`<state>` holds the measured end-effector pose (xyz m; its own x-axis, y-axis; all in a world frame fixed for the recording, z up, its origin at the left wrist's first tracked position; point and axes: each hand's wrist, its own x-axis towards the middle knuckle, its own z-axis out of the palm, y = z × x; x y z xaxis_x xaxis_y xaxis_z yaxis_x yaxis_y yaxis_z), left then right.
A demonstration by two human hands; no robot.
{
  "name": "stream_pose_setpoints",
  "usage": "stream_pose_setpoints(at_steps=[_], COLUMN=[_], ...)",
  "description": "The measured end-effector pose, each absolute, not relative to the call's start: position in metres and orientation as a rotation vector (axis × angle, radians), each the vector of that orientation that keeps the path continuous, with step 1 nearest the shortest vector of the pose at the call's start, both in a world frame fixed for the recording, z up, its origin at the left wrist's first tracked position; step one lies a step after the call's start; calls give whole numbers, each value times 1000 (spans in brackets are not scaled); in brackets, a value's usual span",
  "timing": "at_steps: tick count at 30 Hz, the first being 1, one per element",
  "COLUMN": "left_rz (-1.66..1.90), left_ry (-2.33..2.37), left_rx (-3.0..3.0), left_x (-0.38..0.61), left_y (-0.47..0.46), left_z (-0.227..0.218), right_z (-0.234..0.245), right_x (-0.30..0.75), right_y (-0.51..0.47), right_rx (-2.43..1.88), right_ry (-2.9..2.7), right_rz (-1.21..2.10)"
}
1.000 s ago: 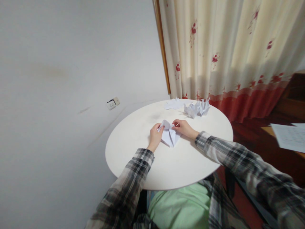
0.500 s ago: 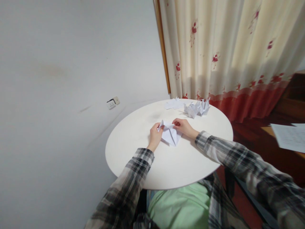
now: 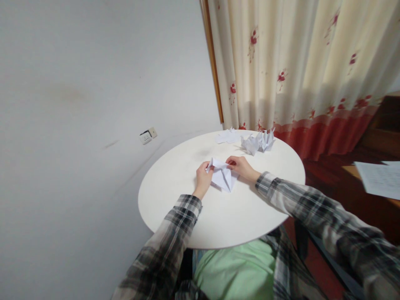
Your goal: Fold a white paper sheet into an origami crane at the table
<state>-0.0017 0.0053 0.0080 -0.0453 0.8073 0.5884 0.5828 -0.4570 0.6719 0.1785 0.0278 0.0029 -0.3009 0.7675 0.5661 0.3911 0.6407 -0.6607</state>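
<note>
White paper (image 3: 221,179): It is on the round table (image 3: 168,200), right in front of me, between my two hands. It has folds in it, and a line runs down to a point at the side near me.

Left hand (image 3: 203,179): My thumb and fingers are pinched tight on the paper's left top edge.

Right hand (image 3: 241,166): My fingertips are bunched close together on the top edge at the other side. They look like they have hold of it (my own fingers hide the very tips, so I can't tell how hard they squeeze).

Top flap (image 3: 213,163): This is what changed. One second ago it stood up big and round. Now it is thinner and curled by my left thumb.

Bottom point (image 3: 230,187): It has slid a little to the right since then. My hands have hardly moved.

What that means: I think the flap is partly turned over, but the fold isn't pressed flat yet, so it could spring back if I let go.

Spiky paper shapes (image 3: 266,141): They sit at the far side, past my right hand, not touching it.

Flat paper (image 3: 224,137): It lies near them, to the left.
</note>
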Motion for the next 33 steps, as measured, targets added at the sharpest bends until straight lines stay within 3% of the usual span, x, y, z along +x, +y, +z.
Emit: stream_pose_setpoints(at_steps=[33], left_rz=[1354], left_ry=[1476], left_rx=[2127], left_x=[0], left_y=[4], left_z=[7], right_z=[2], right_x=[180], right_y=[27], right_rx=[-1030], right_ry=[-2060], right_rz=[350])
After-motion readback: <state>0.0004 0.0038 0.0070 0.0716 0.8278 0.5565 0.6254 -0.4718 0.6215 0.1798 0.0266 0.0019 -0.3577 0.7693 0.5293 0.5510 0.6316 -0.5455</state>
